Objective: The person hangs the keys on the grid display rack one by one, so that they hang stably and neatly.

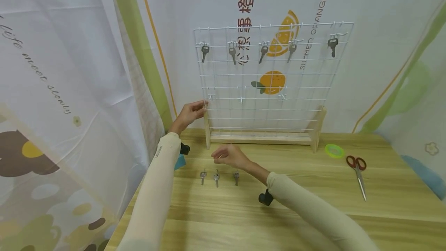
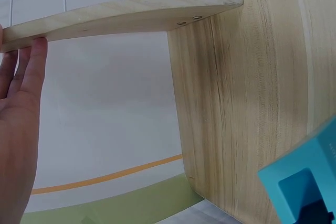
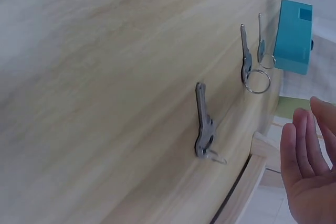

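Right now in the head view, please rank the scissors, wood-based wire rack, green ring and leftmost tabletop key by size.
1. Wood-based wire rack (largest)
2. Scissors
3. Green ring
4. Leftmost tabletop key (smallest)

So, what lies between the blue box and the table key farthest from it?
Two more keys: the near key beside the blue box, then the middle key, before the farthest key. The right wrist view shows it.

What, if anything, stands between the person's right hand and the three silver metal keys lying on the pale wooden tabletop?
Nothing visible blocks the right hand from the three silver metal keys; only open space and pale wooden tabletop lie between. The turquoise rectangular box sits left of the keys, outside that path.
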Available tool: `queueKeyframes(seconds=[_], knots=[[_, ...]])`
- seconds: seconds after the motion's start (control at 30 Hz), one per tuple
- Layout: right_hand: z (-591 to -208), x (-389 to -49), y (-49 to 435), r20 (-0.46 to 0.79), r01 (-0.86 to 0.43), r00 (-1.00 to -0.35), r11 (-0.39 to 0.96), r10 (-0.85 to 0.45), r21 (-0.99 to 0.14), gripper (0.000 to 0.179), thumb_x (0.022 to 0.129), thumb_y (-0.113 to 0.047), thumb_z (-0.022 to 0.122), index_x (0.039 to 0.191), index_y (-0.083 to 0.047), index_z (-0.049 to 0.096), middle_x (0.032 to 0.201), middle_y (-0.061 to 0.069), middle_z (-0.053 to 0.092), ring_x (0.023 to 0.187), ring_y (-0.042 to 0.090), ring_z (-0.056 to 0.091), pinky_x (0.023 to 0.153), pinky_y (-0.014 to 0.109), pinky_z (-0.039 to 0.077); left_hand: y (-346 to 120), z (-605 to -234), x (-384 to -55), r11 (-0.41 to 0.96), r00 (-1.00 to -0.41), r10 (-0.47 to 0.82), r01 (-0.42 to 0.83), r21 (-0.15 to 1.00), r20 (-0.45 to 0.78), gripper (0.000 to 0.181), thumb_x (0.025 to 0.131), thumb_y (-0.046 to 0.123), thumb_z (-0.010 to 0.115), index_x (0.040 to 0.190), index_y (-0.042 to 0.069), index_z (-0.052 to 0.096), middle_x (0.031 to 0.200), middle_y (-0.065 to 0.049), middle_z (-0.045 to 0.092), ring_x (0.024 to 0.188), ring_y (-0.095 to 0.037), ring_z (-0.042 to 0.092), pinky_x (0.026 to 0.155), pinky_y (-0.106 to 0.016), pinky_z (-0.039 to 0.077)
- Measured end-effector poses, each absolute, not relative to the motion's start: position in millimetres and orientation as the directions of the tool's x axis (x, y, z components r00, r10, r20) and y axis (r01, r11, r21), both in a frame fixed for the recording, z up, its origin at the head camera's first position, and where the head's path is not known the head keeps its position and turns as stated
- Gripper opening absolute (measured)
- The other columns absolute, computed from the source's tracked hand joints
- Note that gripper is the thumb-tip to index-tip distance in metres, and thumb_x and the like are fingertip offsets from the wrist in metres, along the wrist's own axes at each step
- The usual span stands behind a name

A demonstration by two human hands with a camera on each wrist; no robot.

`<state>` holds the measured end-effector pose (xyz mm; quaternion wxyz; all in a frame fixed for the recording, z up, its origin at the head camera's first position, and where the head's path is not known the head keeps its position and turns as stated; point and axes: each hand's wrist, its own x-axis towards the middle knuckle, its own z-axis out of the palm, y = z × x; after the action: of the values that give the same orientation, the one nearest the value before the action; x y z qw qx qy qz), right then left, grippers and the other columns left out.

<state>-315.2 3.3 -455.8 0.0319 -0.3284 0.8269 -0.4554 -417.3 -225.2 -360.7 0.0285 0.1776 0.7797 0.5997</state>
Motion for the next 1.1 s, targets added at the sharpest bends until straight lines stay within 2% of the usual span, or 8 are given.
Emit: queueKeyframes(seconds=[0.17, 0.33, 0.5, 0.6, 0.77, 0.9, 1.1], knots=[[-461, -320, -11, 0.255, -0.544, -0.737, 0.325, -0.626, -0.774, 0.016, 0.092, -0.001, 0.078, 0.106, 0.006, 0.078, 0.103, 0.015, 0.078, 0.092, 0.022, 0.077, 0.08, 0.023, 0.064, -227, -361, -417, 0.217, -0.938, 0.303, 0.241, 0.946, 0.169, 0.045, 0.108, 0.007, 0.056, 0.153, 0.002, 0.05, 0.157, -0.017, 0.049, 0.144, -0.032, 0.047, 0.114, -0.041, 0.048], [-466, -327, -20, 0.255, -0.589, -0.687, 0.315, -0.681, -0.744, 0.014, 0.091, 0.004, 0.076, 0.105, 0.007, 0.078, 0.099, 0.011, 0.08, 0.088, 0.014, 0.077, 0.079, 0.021, 0.063, -226, -361, -417, 0.218, -0.936, 0.304, 0.251, 0.943, 0.179, 0.046, 0.108, 0.006, 0.056, 0.153, 0.001, 0.05, 0.157, -0.017, 0.049, 0.143, -0.032, 0.049, 0.113, -0.039, 0.05], [-467, -335, -25, 0.194, -0.595, -0.653, 0.338, -0.732, -0.729, 0.014, 0.092, 0.004, 0.076, 0.105, 0.005, 0.079, 0.098, 0.009, 0.08, 0.088, 0.014, 0.077, 0.081, 0.021, 0.062, -224, -359, -415, 0.21, -0.936, 0.301, 0.254, 0.944, 0.185, 0.046, 0.108, 0.006, 0.056, 0.153, 0.001, 0.05, 0.156, -0.018, 0.049, 0.143, -0.033, 0.049, 0.113, -0.041, 0.049], [-466, -337, -28, 0.111, -0.541, -0.665, 0.374, -0.739, -0.753, 0.013, 0.092, 0.001, 0.078, 0.104, 0.001, 0.08, 0.1, 0.008, 0.08, 0.09, 0.016, 0.077, 0.082, 0.022, 0.062, -223, -357, -413, 0.217, -0.933, 0.312, 0.255, 0.942, 0.181, 0.046, 0.108, 0.007, 0.056, 0.154, 0.003, 0.049, 0.158, -0.017, 0.048, 0.144, -0.032, 0.047, 0.115, -0.041, 0.048], [-469, -340, -29, 0.012, -0.497, -0.662, 0.426, -0.75, -0.756, 0.011, 0.092, -0.003, 0.08, 0.103, -0.004, 0.082, 0.101, 0.004, 0.08, 0.09, 0.01, 0.075, 0.081, 0.019, 0.062, -222, -357, -411, 0.222, -0.931, 0.318, 0.254, 0.941, 0.176, 0.047, 0.109, 0.009, 0.056, 0.155, 0.005, 0.049, 0.158, -0.015, 0.047, 0.145, -0.032, 0.047, 0.115, -0.04, 0.048], [-472, -341, -31, -0.012, -0.499, -0.646, 0.433, -0.764, -0.75, 0.012, 0.092, -0.004, 0.08, 0.104, -0.004, 0.082, 0.102, 0.004, 0.08, 0.091, 0.01, 0.075, 0.081, 0.019, 0.061, -223, -361, -414, 0.22, -0.934, 0.312, 0.247, 0.944, 0.172, 0.046, 0.109, 0.008, 0.055, 0.154, 0.006, 0.05, 0.158, -0.013, 0.048, 0.144, -0.031, 0.048, 0.114, -0.039, 0.049], [-476, -339, -36, -0.026, -0.463, -0.663, 0.437, -0.748, -0.771, 0.01, 0.09, -0.003, 0.081, 0.1, -0.003, 0.082, 0.1, 0.005, 0.08, 0.091, 0.012, 0.076, 0.083, 0.02, 0.062, -225, -363, -416, 0.219, -0.937, 0.306, 0.241, 0.945, 0.168, 0.045, 0.109, 0.008, 0.055, 0.154, 0.006, 0.05, 0.158, -0.013, 0.048, 0.144, -0.03, 0.047, 0.113, -0.038, 0.05]])
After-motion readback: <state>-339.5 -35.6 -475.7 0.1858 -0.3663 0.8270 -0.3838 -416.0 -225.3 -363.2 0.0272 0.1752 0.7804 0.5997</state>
